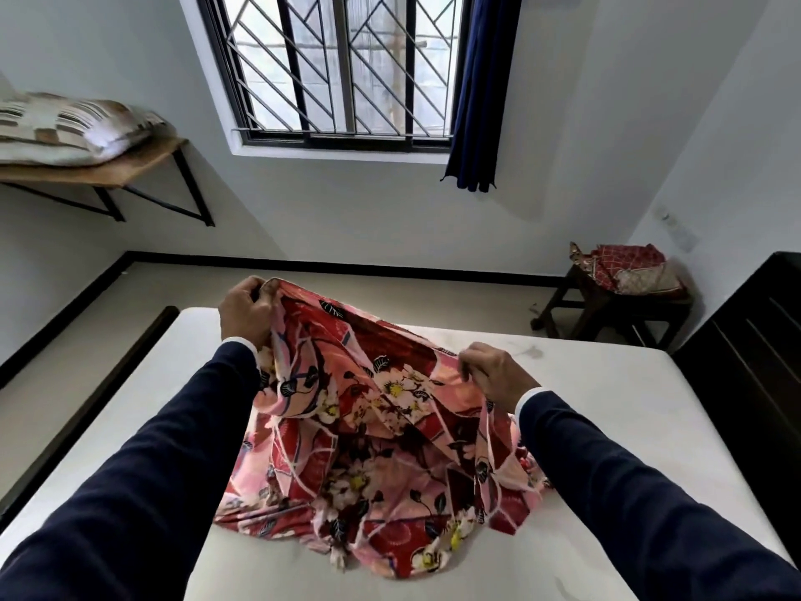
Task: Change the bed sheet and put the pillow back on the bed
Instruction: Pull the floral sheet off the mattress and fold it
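**Head view: floral sheet lifted over a bare mattress**

Head camera looks down two dark-sleeved arms reaching over the white mattress (628, 409), which lies uncovered. Left hand (245, 312) pinches a bunched edge of the red and pink floral bed sheet (368, 427) and holds it high on the far left; right hand (494, 375) grips another part of the edge, lower and nearer on the right. Both hands have fingers curled tight round the cloth. Between them the sheet sags in folds, its lower part heaped on the near middle of the mattress. Holding two spaced points of the edge looks like a way to find the hem and open the cloth before spreading it. The pillow (73, 123) rests on a wooden wall shelf (143, 160) at the far left, well apart from the bed, probably parked there to keep the mattress free. A folded red checked cloth (624, 258) sits on a dark stool (576, 297) at the far right
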`<state>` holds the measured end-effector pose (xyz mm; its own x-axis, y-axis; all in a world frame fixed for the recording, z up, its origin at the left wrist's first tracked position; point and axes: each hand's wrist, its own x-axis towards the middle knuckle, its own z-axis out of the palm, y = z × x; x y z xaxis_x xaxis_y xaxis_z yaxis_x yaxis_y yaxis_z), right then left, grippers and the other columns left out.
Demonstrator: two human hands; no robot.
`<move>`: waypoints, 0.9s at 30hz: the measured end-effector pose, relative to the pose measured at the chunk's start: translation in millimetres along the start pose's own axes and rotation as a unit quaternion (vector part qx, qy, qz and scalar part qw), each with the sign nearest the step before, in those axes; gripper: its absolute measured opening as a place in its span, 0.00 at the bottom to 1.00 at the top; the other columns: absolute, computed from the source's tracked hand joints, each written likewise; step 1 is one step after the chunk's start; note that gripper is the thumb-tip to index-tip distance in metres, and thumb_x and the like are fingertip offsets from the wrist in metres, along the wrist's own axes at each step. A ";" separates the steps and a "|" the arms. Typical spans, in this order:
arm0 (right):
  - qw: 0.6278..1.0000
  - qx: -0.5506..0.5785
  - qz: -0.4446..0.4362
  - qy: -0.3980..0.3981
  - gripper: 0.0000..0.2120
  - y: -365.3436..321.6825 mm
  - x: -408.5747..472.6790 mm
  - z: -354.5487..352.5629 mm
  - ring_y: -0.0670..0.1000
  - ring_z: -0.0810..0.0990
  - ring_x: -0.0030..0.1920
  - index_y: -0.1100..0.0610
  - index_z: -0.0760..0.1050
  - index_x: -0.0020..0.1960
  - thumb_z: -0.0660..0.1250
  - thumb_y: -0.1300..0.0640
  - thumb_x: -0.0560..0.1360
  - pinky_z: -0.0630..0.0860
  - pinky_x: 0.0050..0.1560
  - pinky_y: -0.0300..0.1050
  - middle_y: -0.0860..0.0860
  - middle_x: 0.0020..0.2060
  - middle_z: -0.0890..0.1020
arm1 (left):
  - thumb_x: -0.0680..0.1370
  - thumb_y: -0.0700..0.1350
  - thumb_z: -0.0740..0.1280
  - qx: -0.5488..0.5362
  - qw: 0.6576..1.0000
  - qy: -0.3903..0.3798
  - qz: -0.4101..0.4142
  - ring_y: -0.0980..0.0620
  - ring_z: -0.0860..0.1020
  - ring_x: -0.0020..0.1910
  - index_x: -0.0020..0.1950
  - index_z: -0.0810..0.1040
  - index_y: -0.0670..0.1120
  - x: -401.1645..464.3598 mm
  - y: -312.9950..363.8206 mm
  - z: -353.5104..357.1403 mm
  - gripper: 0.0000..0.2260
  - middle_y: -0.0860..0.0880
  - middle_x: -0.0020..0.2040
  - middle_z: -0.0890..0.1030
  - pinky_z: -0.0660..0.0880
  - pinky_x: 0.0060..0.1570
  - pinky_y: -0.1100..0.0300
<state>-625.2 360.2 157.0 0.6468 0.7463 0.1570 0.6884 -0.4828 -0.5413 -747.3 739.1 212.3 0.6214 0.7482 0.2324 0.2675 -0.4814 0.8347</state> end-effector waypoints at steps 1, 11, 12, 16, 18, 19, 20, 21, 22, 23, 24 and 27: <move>1.000 -0.002 0.002 -0.012 0.13 2.4 1.2 -1.2 0.47 0.78 0.40 0.58 0.79 0.39 0.64 0.74 0.72 0.74 0.45 0.39 0.52 0.41 0.77 | 0.81 0.49 0.67 0.003 1.000 0.000 0.001 0.45 0.77 0.38 0.46 0.80 0.42 0.7 -1.6 0.0 0.12 0.42 0.39 0.82 0.73 0.42 0.53; 0.999 -0.023 0.045 0.005 0.25 10.6 10.6 -5.5 0.57 0.79 0.53 0.62 0.78 0.63 0.58 0.72 0.70 0.76 0.58 0.52 0.56 0.51 0.79 | 0.80 0.48 0.70 -0.037 0.999 -0.003 0.018 0.50 0.74 0.34 0.44 0.82 0.43 -8.7 0.6 13.0 0.09 0.48 0.34 0.79 0.71 0.39 0.59; 0.999 -0.027 0.017 0.017 0.28 7.8 10.8 -10.3 0.56 0.78 0.53 0.61 0.78 0.65 0.59 0.72 0.67 0.76 0.57 0.51 0.55 0.51 0.80 | 0.80 0.48 0.70 -0.040 0.999 -0.002 0.014 0.50 0.76 0.35 0.46 0.83 0.44 -7.2 -2.5 10.8 0.09 0.49 0.35 0.80 0.72 0.39 0.60; 0.978 -0.134 -0.118 0.112 0.17 0.2 26.4 -35.0 0.57 0.81 0.42 0.58 0.84 0.54 0.65 0.69 0.70 0.78 0.45 0.51 0.52 0.43 0.84 | 0.78 0.50 0.71 -0.061 0.997 0.036 -0.039 0.51 0.77 0.36 0.49 0.85 0.43 -0.9 -20.7 4.7 0.10 0.43 0.40 0.84 0.75 0.42 0.57; 0.958 -0.180 -0.179 0.136 0.08 -6.3 40.7 -49.5 0.56 0.81 0.39 0.57 0.84 0.48 0.69 0.63 0.72 0.75 0.45 0.49 0.50 0.39 0.84 | 0.78 0.49 0.72 -0.096 0.992 0.043 -0.064 0.52 0.77 0.38 0.52 0.85 0.41 -2.4 -21.0 5.9 0.12 0.44 0.43 0.84 0.74 0.46 0.57; 0.950 -0.192 -0.201 0.140 0.05 -9.7 48.9 -56.3 0.56 0.81 0.39 0.56 0.84 0.46 0.71 0.62 0.71 0.73 0.46 0.49 0.50 0.39 0.84 | 0.78 0.47 0.72 -0.120 0.990 0.032 -0.067 0.53 0.78 0.40 0.54 0.85 0.40 -4.5 -18.0 7.6 0.11 0.45 0.45 0.85 0.75 0.48 0.58; 0.944 -0.202 -0.216 0.147 0.03 -14.1 57.2 -63.0 0.55 0.81 0.39 0.55 0.83 0.44 0.72 0.61 0.71 0.72 0.47 0.48 0.50 0.38 0.83 | 0.77 0.45 0.73 -0.145 0.988 0.017 -0.057 0.55 0.79 0.42 0.57 0.84 0.41 -8.0 -11.6 9.3 0.11 0.46 0.47 0.85 0.77 0.51 0.59; 0.940 -0.212 -0.221 0.150 0.02 -18.0 64.6 -68.6 0.55 0.81 0.38 0.55 0.83 0.43 0.73 0.59 0.70 0.71 0.46 0.48 0.49 0.37 0.83 | 0.77 0.42 0.73 -0.166 0.985 0.005 -0.048 0.58 0.80 0.43 0.60 0.83 0.42 -10.9 -8.2 12.2 0.12 0.50 0.48 0.86 0.78 0.52 0.62; 0.938 -0.222 -0.222 0.148 0.01 -22.2 71.8 -74.1 0.55 0.81 0.37 0.54 0.83 0.41 0.73 0.58 0.69 0.71 0.44 0.47 0.49 0.36 0.82 | 0.77 0.40 0.73 -0.184 0.982 -0.009 -0.038 0.62 0.81 0.43 0.63 0.82 0.43 -14.8 -3.4 15.4 0.14 0.54 0.46 0.85 0.78 0.53 0.65; 0.938 -0.228 -0.219 0.142 0.01 -26.3 77.4 -79.5 0.56 0.81 0.36 0.54 0.83 0.40 0.74 0.57 0.69 0.73 0.43 0.47 0.49 0.34 0.82 | 0.76 0.36 0.73 -0.199 0.979 -0.018 -0.029 0.65 0.81 0.42 0.65 0.79 0.43 -18.2 0.7 19.2 0.17 0.59 0.45 0.85 0.77 0.52 0.69; 0.940 -0.230 -0.217 0.132 0.01 -29.6 82.6 -84.1 0.56 0.81 0.34 0.54 0.83 0.39 0.74 0.57 0.69 0.74 0.41 0.47 0.50 0.32 0.81 | 0.76 0.34 0.72 -0.203 0.978 -0.024 -0.025 0.66 0.81 0.43 0.68 0.77 0.43 -21.9 2.0 21.4 0.21 0.60 0.45 0.84 0.77 0.53 0.69; 0.946 -0.239 -0.199 0.089 0.04 -36.3 91.0 -96.1 0.56 0.82 0.34 0.54 0.84 0.40 0.78 0.59 0.68 0.77 0.41 0.49 0.50 0.31 0.81 | 0.74 0.32 0.74 -0.210 0.977 -0.031 -0.020 0.58 0.84 0.50 0.71 0.76 0.45 -30.6 -0.3 25.8 0.26 0.53 0.51 0.85 0.79 0.59 0.59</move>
<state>-559.7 401.6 270.3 0.3211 0.8442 0.4293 0.9312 -0.3640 0.0194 -747.4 704.5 192.0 0.6630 0.7278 0.1755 -0.0245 -0.2132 0.9767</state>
